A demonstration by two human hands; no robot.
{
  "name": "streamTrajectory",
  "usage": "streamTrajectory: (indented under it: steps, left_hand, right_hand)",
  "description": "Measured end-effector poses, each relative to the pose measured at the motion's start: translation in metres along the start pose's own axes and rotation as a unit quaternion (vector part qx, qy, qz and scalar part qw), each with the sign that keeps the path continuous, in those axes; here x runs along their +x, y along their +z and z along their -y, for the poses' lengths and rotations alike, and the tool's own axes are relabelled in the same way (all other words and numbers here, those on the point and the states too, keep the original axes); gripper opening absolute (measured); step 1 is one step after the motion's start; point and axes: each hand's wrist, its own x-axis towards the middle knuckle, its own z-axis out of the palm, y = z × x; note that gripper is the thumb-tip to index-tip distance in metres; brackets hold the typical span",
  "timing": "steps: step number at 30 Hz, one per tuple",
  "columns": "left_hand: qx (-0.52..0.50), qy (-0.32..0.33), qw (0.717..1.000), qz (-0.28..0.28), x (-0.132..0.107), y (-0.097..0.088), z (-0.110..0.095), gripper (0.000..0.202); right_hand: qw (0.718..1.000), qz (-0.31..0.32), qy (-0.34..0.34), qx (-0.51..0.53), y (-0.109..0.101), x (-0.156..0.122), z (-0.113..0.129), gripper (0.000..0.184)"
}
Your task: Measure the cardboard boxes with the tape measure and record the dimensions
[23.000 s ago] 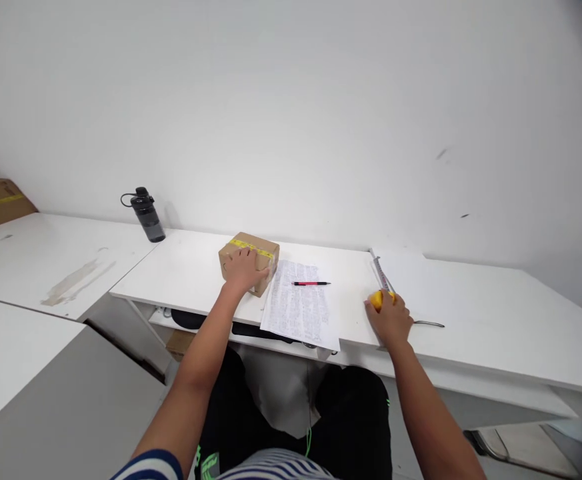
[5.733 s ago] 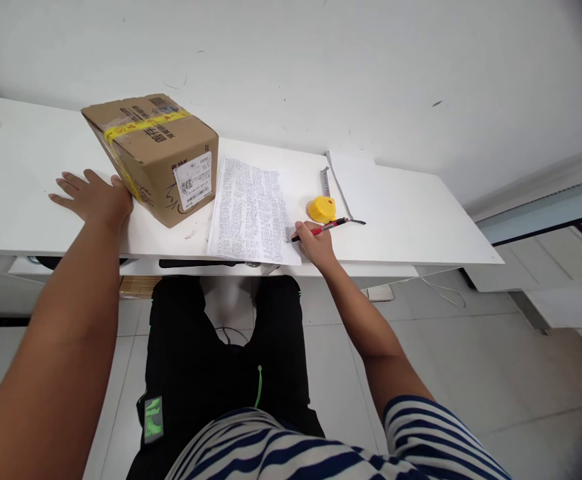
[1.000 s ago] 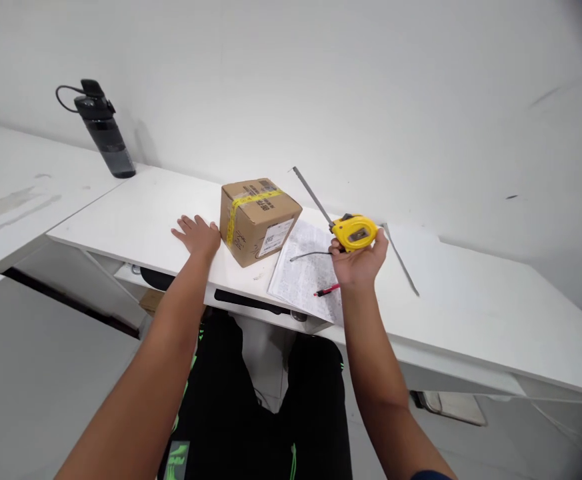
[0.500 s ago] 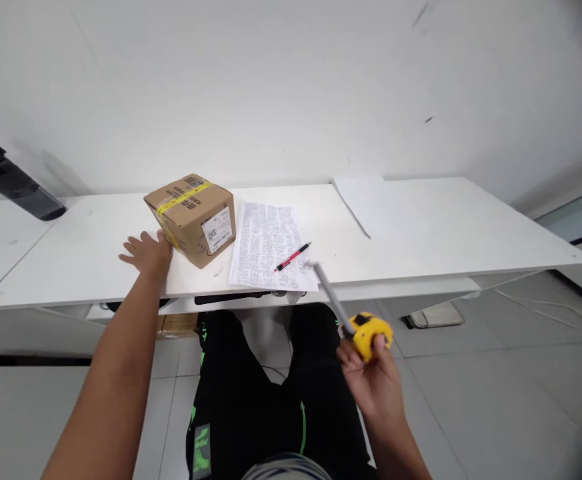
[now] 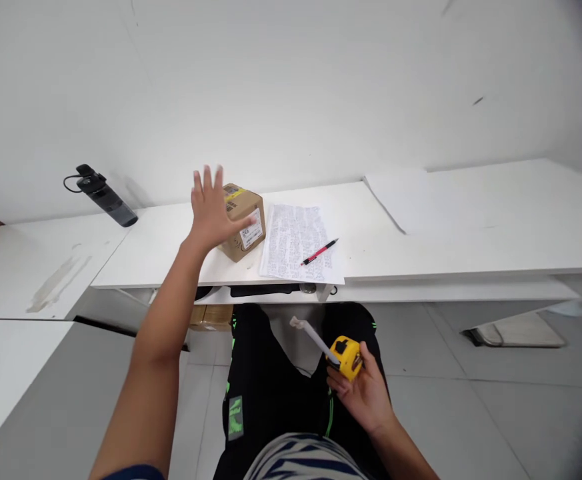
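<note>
Over the desk, my left hand [image 5: 211, 217] is raised with its fingers spread and nothing in it. It covers the left part of a taped cardboard box [image 5: 245, 207]; whether it touches the box I cannot tell. Low in front of my lap, my right hand [image 5: 363, 390] grips a yellow tape measure [image 5: 348, 358]. A short length of its blade [image 5: 315, 339] sticks out up and to the left, with something whitish at the tip. Right of the box lie sheets of handwritten paper [image 5: 291, 233], with a red and black pen [image 5: 319, 252] on top.
A dark bottle [image 5: 108, 200] stands at the left by the wall. Blank white paper [image 5: 405, 193] lies farther right on the white desk [image 5: 495, 247]. Dark items rest on the shelf [image 5: 395, 291] under the desktop. A brown carton [image 5: 211, 317] sits below.
My left hand has lifted off the desk beside the box and moved up in front of it. The tape measure has come closer to my lap. The view has turned left.
</note>
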Motion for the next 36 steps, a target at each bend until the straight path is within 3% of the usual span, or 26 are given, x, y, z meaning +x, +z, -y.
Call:
streamTrajectory:
  steps: [3, 5, 8, 11, 13, 16, 19, 21, 24, 27, 29, 31, 36]
  left_hand:
    - [0.015, 0.006, 0.998, 0.054, -0.023, 0.002, 0.008, 0.093]
    - [-0.021, -0.002, 1.0, 0.011, -0.048, 0.007, 0.033, 0.086]
    - [-0.116, -0.042, 0.991, -0.054, -0.091, 0.016, 0.082, 0.096]
    - [-0.233, -0.101, 0.963, -0.094, -0.123, 0.024, 0.118, 0.116]
    - [-0.312, -0.153, 0.93, -0.121, -0.13, 0.023, 0.133, 0.118]
    - [-0.392, -0.292, 0.854, -0.178, -0.118, 0.006, 0.147, 0.087]
    - [-0.451, -0.406, 0.784, -0.133, -0.098, -0.019, 0.158, 0.093]
    - [-0.492, -0.399, 0.77, -0.08, -0.09, -0.031, 0.163, 0.103]
    - [-0.543, -0.361, 0.757, -0.037, -0.086, -0.035, 0.164, 0.109]
    - [-0.558, -0.358, 0.749, -0.029, -0.089, -0.036, 0.163, 0.106]
    - [-0.541, -0.363, 0.759, -0.024, -0.091, -0.041, 0.165, 0.104]
    - [-0.511, -0.367, 0.777, -0.028, -0.093, -0.047, 0.17, 0.1]
    - [-0.442, -0.38, 0.811, -0.051, -0.082, -0.057, 0.182, 0.088]
  right_hand:
    - [1.0, 0.012, -0.018, -0.011, -0.001, -0.002, -0.002, 0.048]
    - [1.0, -0.001, -0.023, -0.01, -0.012, -0.008, -0.005, 0.048]
    - [0.999, -0.04, -0.017, -0.024, -0.035, -0.015, -0.007, 0.045]
    - [0.996, -0.066, -0.016, -0.065, -0.047, -0.012, -0.002, 0.045]
    - [0.991, -0.064, -0.032, -0.11, -0.039, -0.003, 0.006, 0.05]
    - [0.979, -0.027, -0.06, -0.192, 0.002, 0.015, 0.024, 0.061]
    - [0.961, 0.056, -0.115, -0.246, 0.076, 0.039, 0.045, 0.065]
    - [0.934, 0.119, -0.184, -0.282, 0.136, 0.059, 0.054, 0.061]
    - [0.867, 0.238, -0.256, -0.355, 0.226, 0.098, 0.056, 0.059]
    - [0.81, 0.279, -0.317, -0.408, 0.294, 0.141, 0.042, 0.06]
    - [0.791, 0.284, -0.299, -0.452, 0.32, 0.164, 0.03, 0.063]
    - [0.78, 0.286, -0.273, -0.484, 0.333, 0.178, 0.019, 0.066]
    - [0.77, 0.29, -0.245, -0.512, 0.335, 0.184, 0.008, 0.071]
